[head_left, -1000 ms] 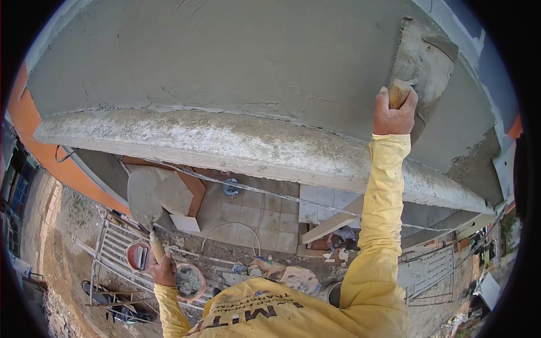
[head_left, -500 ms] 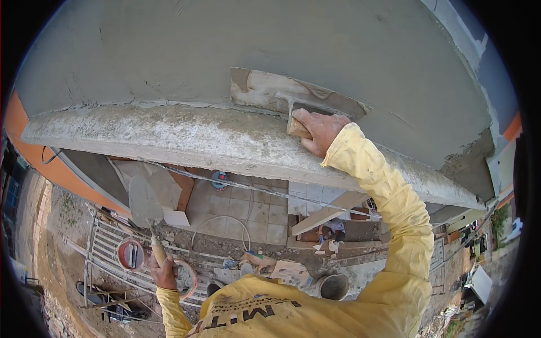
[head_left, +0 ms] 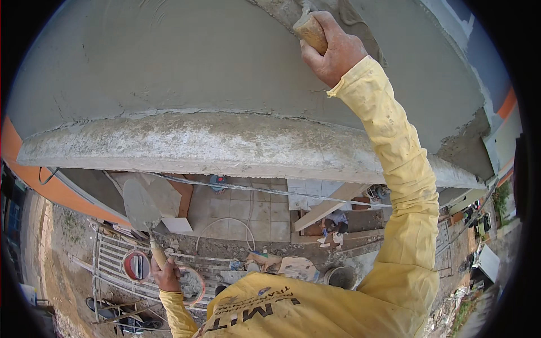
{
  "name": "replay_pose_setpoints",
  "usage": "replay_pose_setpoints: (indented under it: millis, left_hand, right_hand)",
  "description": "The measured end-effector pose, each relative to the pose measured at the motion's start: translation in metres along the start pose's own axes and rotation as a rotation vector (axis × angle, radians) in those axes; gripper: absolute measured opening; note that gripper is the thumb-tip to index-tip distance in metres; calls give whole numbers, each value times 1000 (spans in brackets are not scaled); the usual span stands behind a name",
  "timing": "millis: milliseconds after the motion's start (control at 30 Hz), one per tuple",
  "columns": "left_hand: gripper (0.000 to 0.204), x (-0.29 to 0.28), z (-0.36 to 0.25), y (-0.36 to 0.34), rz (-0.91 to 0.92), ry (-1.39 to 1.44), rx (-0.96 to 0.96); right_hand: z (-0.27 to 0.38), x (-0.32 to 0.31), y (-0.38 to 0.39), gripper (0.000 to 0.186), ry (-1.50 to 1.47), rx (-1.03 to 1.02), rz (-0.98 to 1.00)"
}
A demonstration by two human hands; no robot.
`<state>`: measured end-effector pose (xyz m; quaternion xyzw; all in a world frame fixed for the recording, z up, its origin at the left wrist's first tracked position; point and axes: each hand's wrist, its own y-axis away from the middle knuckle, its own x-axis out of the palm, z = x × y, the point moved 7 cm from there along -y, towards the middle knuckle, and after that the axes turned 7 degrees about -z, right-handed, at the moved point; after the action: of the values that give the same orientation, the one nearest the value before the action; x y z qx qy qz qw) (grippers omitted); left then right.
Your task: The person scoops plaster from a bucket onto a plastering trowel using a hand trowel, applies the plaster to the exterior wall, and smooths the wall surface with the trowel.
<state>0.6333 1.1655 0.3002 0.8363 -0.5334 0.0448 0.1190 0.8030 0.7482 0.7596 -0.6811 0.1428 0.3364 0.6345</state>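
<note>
Our plastering trowel (head_left: 310,32) sits higher now, right fingers (head_left: 328,23) gripping it, left fingers (head_left: 158,272) a pointed trowel (head_left: 140,205); over-tilting the former could gouge our plaster (head_left: 169,62).

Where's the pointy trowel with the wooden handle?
In the head view, the pointed grey trowel with the wooden handle is at lower left, gripped by the person's left hand, its handle appearing just right of a round reddish bucket.

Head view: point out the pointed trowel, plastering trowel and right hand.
Pointed trowel (head_left: 143,208): head view, on the blade.
Plastering trowel (head_left: 310,34): head view, on the handle.
Right hand (head_left: 341,50): head view, on the back of the hand.
</note>
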Motion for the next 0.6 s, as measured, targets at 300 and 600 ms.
replay_pose_setpoints:
  millis: [300, 600]
  left_hand:
    - [15, -26, -3, 12, -48, -38, -3]
    - [16, -7, -20, 0, -18, -106, 30]
  right_hand:
    - [-83, -84, 59, 44, 71, 134, -538]
    - [-92, 5, 140, 49, 200, -46, 416]
